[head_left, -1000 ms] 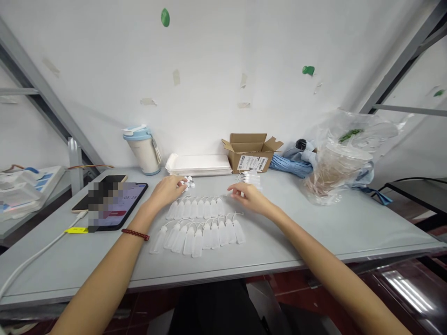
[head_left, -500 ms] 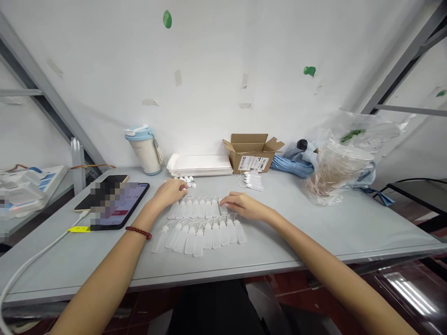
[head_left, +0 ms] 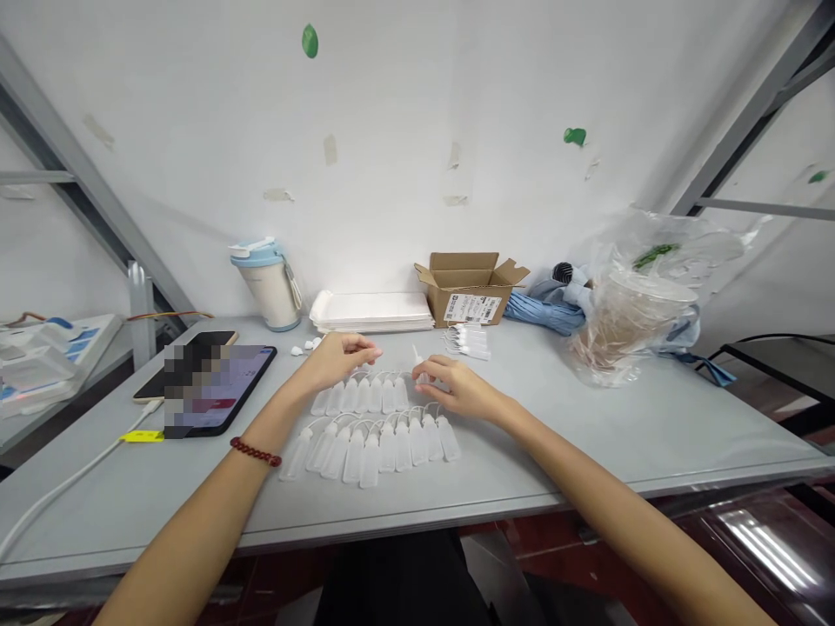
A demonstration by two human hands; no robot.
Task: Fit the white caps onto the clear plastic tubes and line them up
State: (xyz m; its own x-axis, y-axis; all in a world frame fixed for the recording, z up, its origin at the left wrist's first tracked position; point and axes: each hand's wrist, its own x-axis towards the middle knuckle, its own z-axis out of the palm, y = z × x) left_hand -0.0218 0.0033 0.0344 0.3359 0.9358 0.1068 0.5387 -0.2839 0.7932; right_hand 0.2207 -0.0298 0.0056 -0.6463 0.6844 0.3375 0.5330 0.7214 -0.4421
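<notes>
My right hand (head_left: 457,387) grips a small translucent plastic squeeze bottle, whose thin nozzle (head_left: 416,355) points upward past the fingertips. To its left, my left hand (head_left: 343,356) is closed in a pinch. Whatever its fingertips hold is too small or hidden to make out. Small white caps (head_left: 298,350) lie beside and partly behind the left hand. Below both hands, a back row of similar bottles (head_left: 362,397) and a front row of bottles (head_left: 369,461) lie flat on the grey table (head_left: 554,435), with bent tubes at their tops.
A cardboard box (head_left: 473,296) stands at the back, several more bottles (head_left: 470,339) in front of it. Left of it are a white stack (head_left: 371,310) and a tumbler (head_left: 269,287). Two phones (head_left: 222,391) lie left. A plastic bag (head_left: 626,322) and blue cloth (head_left: 548,309) sit right.
My left hand has moved right from the caps toward my right hand. The right hand has raised a bottle from the back row's right end, its nozzle now pointing up.
</notes>
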